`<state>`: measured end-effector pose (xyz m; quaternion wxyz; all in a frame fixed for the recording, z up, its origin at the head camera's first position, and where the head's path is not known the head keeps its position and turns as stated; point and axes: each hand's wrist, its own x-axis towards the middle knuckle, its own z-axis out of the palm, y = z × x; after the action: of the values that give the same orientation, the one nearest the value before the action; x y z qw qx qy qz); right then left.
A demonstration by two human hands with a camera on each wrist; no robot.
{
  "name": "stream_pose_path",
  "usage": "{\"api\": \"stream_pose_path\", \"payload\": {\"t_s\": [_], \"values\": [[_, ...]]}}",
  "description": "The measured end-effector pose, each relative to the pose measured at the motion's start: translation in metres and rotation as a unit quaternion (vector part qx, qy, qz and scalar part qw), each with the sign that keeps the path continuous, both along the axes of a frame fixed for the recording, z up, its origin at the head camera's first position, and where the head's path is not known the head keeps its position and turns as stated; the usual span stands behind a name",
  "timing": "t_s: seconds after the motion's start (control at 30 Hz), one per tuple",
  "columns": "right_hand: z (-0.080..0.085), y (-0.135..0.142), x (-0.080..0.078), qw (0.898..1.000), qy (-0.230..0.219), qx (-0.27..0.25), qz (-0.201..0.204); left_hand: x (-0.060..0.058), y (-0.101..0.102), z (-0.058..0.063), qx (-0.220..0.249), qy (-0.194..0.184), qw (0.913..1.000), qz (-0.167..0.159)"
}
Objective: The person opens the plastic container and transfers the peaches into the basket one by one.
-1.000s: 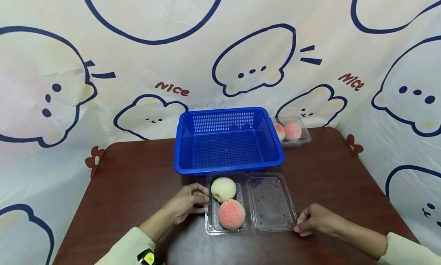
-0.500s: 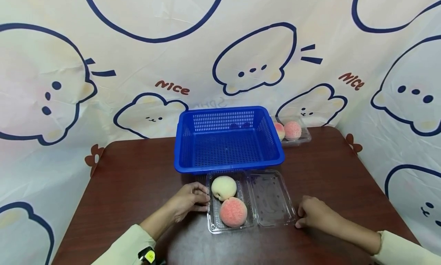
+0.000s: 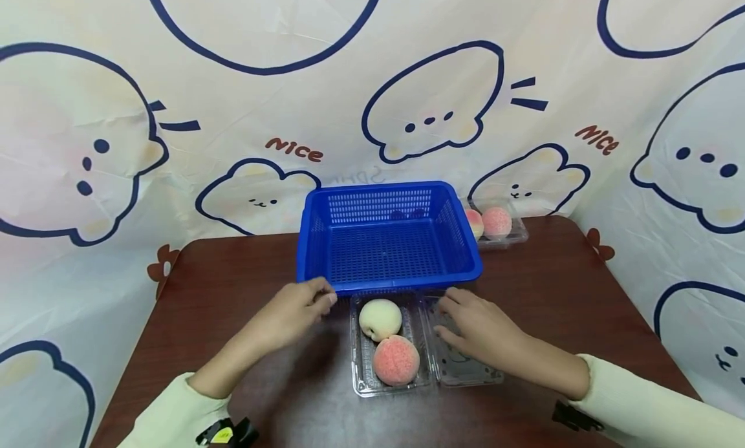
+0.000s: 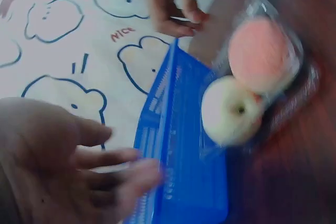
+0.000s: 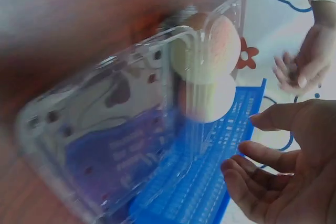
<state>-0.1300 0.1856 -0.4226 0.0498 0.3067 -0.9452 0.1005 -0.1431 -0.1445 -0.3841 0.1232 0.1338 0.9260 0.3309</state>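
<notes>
A clear plastic clamshell box point(image 3: 367, 388) lies opened out on the table, its lid point(image 3: 468, 373) folded flat to the right. Inside sit a pale yellow peach point(image 3: 380, 319) and, in front of it, a pink peach point(image 3: 396, 360). My left hand point(image 3: 293, 313) is raised left of the box, by the basket's near left corner, and holds nothing. Above the lid hovers my right hand point(image 3: 480, 325), also holding nothing and covering part of the lid. Both wrist views show loose, spread fingers, such as the right fingers point(image 5: 270, 156) near the basket.
Just behind the box stands a blue plastic basket point(image 3: 388, 285) with slotted sides. Another clear box point(image 3: 515, 236) with peaches sits at the back right, partly behind the basket. A patterned cloth point(image 3: 244, 112) hangs behind the brown table point(image 3: 233, 273).
My left hand has left the box's left side, rising back and leftward. The right hand has let go of the lid's outer corner and moved left and back over the lid.
</notes>
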Motion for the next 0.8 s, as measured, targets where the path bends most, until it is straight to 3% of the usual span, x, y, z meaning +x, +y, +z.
{"api": "stream_pose_path", "payload": {"t_s": [0.07, 0.17, 0.23, 0.3, 0.43, 0.57, 0.67, 0.8], "values": [[-0.001, -0.011, -0.006, 1.000, 0.005, -0.004, 0.024, -0.002, 0.000, 0.001, -0.044, 0.090, 0.9949, 0.005], [-0.003, -0.025, -0.016, 0.997, 0.000, -0.012, 0.071, -0.004, -0.001, -0.005, -0.105, 0.221, 0.9697, 0.002], [-0.005, -0.031, -0.021, 0.995, -0.008, -0.014, 0.095, -0.007, -0.005, -0.012, -0.131, 0.281, 0.9506, -0.009], [-0.006, -0.037, -0.025, 0.994, -0.018, -0.012, 0.110, -0.012, -0.012, -0.018, -0.143, 0.313, 0.9387, -0.026], [-0.008, -0.047, -0.028, 0.991, -0.024, 0.002, 0.129, -0.020, -0.031, -0.030, -0.165, 0.317, 0.9319, -0.059], [-0.009, -0.056, -0.030, 0.983, 0.023, 0.044, 0.175, -0.026, -0.046, -0.037, -0.177, 0.298, 0.9330, -0.096], [-0.011, -0.059, -0.035, 0.968, 0.063, 0.090, 0.226, -0.029, -0.051, -0.039, -0.173, 0.283, 0.9358, -0.119], [-0.016, -0.060, -0.042, 0.948, 0.079, 0.130, 0.280, -0.030, -0.053, -0.042, -0.172, 0.269, 0.9372, -0.141]]}}
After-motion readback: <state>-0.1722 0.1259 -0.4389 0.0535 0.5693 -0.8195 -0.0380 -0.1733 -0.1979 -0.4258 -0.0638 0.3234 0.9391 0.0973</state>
